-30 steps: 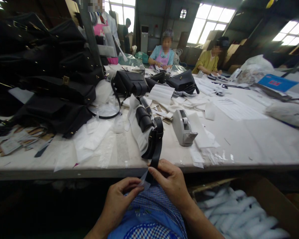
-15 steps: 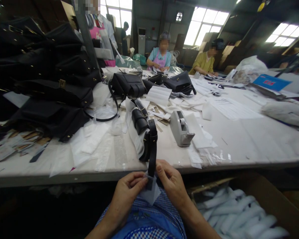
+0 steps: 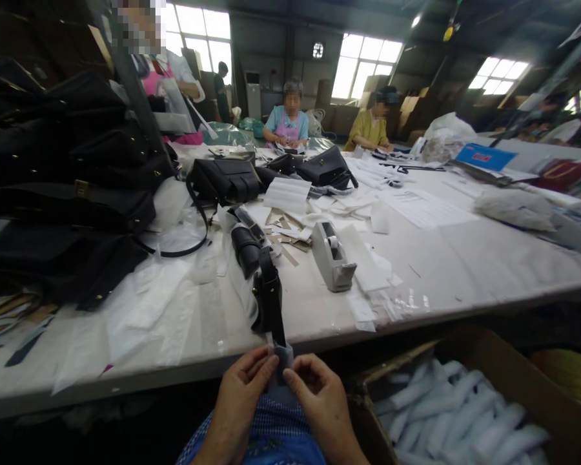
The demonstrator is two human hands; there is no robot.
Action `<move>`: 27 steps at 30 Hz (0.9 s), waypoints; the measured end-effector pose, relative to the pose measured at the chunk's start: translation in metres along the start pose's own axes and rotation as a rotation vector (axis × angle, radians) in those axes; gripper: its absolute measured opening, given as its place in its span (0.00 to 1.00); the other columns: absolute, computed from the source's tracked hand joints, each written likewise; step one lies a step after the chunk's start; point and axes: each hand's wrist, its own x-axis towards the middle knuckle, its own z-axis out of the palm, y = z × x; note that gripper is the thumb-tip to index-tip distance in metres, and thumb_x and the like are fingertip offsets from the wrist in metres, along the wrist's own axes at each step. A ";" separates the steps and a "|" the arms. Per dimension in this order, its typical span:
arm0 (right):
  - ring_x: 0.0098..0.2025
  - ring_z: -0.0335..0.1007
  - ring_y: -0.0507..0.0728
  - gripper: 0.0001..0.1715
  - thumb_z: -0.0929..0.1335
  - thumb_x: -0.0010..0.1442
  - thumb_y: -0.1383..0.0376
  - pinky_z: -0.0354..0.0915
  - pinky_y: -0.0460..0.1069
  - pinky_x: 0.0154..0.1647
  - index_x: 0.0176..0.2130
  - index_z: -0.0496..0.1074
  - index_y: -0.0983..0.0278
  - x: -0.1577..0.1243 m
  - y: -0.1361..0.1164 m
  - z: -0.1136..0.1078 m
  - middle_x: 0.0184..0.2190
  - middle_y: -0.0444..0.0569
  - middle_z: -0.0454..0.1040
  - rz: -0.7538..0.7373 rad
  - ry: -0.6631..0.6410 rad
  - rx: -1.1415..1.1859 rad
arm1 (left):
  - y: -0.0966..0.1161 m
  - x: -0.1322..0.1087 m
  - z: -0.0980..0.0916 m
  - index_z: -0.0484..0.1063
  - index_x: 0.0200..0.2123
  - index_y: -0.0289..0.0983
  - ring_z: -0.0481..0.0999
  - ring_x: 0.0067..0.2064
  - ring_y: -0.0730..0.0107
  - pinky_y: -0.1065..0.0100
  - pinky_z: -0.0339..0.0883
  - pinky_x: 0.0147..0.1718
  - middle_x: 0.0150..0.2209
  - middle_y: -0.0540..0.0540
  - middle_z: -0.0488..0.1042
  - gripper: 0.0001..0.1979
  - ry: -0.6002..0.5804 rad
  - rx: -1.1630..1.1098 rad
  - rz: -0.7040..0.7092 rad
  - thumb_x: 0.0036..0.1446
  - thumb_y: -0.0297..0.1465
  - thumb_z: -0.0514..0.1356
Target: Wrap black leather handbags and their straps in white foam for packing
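A black handbag (image 3: 246, 252), partly wrapped in white paper, lies at the table's front edge. Its black strap (image 3: 272, 310) hangs over the edge toward me. Around the strap's end is a thin translucent sheet (image 3: 283, 355), folded up on both sides. My left hand (image 3: 249, 381) pinches the sheet and strap end between thumb and fingers. From the other side, my right hand (image 3: 314, 387) is closed with its thumb against the same wrapped end. The fingertips hide part of the strap end.
A grey tape dispenser (image 3: 332, 258) stands right of the handbag. Stacked black bags (image 3: 62, 187) fill the left side. Paper scraps (image 3: 290, 229) lie mid-table. Below the edge at right, a cardboard box (image 3: 513, 361) holds white rolls (image 3: 445, 407). Co-workers (image 3: 288, 119) work across the table.
The translucent sheet, earlier spread flat beneath the strap end, is now folded up around it. My right hand has moved down onto the wrapped end. The view has turned right.
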 end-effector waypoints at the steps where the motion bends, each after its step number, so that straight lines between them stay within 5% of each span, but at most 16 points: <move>1: 0.30 0.69 0.54 0.17 0.74 0.56 0.53 0.65 0.46 0.32 0.31 0.73 0.65 -0.002 0.001 -0.001 0.27 0.46 0.73 0.007 0.003 -0.003 | -0.002 0.000 -0.002 0.81 0.39 0.35 0.80 0.39 0.60 0.67 0.72 0.40 0.33 0.43 0.82 0.26 0.005 0.030 0.003 0.37 0.44 0.75; 7: 0.33 0.71 0.57 0.18 0.72 0.57 0.52 0.66 0.47 0.36 0.29 0.77 0.65 -0.008 0.002 -0.007 0.27 0.48 0.76 0.003 0.010 -0.093 | -0.018 0.003 -0.011 0.82 0.40 0.35 0.77 0.32 0.66 0.71 0.68 0.30 0.30 0.45 0.82 0.26 -0.039 0.152 -0.018 0.41 0.46 0.73; 14: 0.36 0.75 0.61 0.18 0.72 0.58 0.52 0.69 0.50 0.40 0.34 0.78 0.64 -0.005 -0.005 -0.006 0.31 0.51 0.79 -0.046 -0.012 -0.088 | -0.019 0.001 -0.012 0.83 0.37 0.36 0.79 0.36 0.60 0.67 0.71 0.38 0.33 0.43 0.82 0.22 -0.074 0.115 -0.004 0.43 0.47 0.71; 20: 0.35 0.74 0.60 0.17 0.74 0.56 0.52 0.69 0.50 0.39 0.34 0.78 0.65 0.010 -0.015 -0.001 0.31 0.50 0.78 -0.044 0.019 0.043 | -0.015 0.003 -0.011 0.84 0.33 0.37 0.78 0.33 0.60 0.66 0.71 0.36 0.31 0.44 0.82 0.21 -0.082 0.142 0.037 0.41 0.47 0.72; 27: 0.36 0.75 0.59 0.18 0.71 0.59 0.50 0.70 0.51 0.38 0.40 0.77 0.62 0.001 -0.002 0.012 0.34 0.49 0.79 0.165 0.046 0.538 | -0.014 0.005 -0.004 0.82 0.36 0.35 0.79 0.36 0.58 0.64 0.72 0.39 0.33 0.43 0.82 0.23 -0.066 0.109 0.053 0.43 0.47 0.71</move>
